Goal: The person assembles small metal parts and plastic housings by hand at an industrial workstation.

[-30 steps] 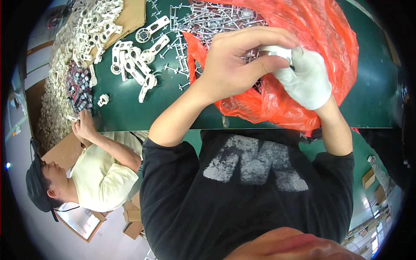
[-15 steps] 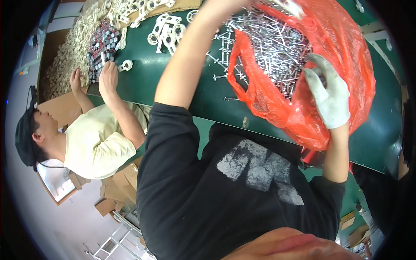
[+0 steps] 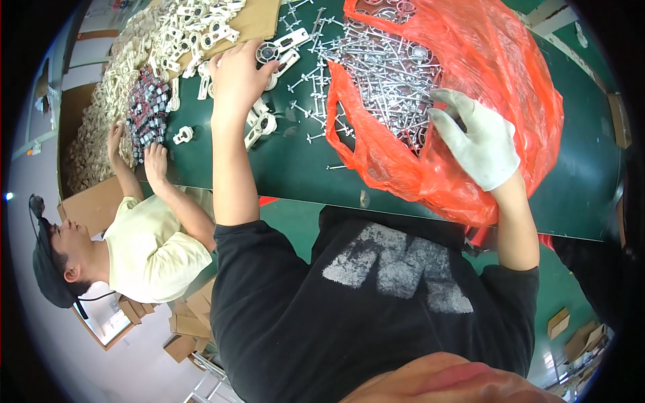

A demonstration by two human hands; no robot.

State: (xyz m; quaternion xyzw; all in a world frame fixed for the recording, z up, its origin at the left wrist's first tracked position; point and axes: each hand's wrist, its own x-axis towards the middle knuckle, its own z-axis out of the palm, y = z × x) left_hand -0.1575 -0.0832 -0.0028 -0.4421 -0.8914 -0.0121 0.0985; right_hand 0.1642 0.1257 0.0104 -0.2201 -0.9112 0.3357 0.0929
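Note:
My bare left hand point(image 3: 236, 75) is spread over white plastic arm-shaped parts point(image 3: 262, 127), its thumb apart beside a part with a round ring point(image 3: 267, 52). The undersides of its fingers are hidden, and I see nothing lifted in it. My right hand point(image 3: 476, 138), in a pale work glove, rests over the red plastic bag point(image 3: 517, 87). Its thumb and fingers are curved with a gap between them, tips close to a heap of thin silvery metal pins point(image 3: 386, 80) in the bag's mouth.
Loose metal pins point(image 3: 299, 107) lie left of the bag on the green table point(image 3: 295, 164). Farther left are a cardboard sheet point(image 3: 259, 20), a big pile of white parts point(image 3: 101, 121) and red-black small components point(image 3: 148, 107). A co-worker in a pale shirt point(image 3: 151, 262) handles these components.
My left hand has moved left, from above the bag to the white parts. My right hand stays at the bag. The whole view has shifted somewhat.

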